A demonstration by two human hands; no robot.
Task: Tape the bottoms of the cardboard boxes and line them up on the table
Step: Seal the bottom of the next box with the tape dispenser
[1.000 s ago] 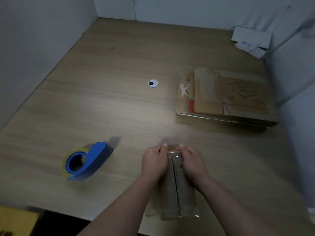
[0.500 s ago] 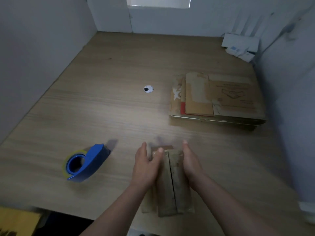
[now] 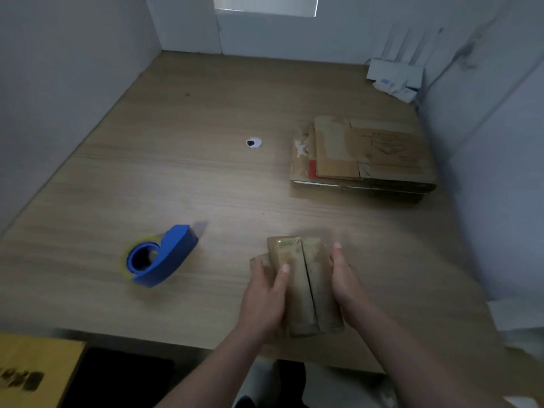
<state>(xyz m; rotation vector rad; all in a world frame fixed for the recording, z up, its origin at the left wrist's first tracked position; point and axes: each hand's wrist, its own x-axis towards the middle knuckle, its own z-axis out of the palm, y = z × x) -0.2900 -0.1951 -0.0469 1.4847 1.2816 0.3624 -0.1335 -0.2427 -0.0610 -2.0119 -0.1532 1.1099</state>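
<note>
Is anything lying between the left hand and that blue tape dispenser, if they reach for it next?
Nothing visible. Only bare table lies between the left hand, which holds the small box, and the tape dispenser to its left. The stack of flattened cardboard sits farther back on the right.

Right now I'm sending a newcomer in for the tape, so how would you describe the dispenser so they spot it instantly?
On the wooden table, look at the near left part, left of the small cardboard box held between the left hand and right hand. The tape dispenser lies there alone. It is the only bright blue thing; its neighbours are brown cardboard.
</note>
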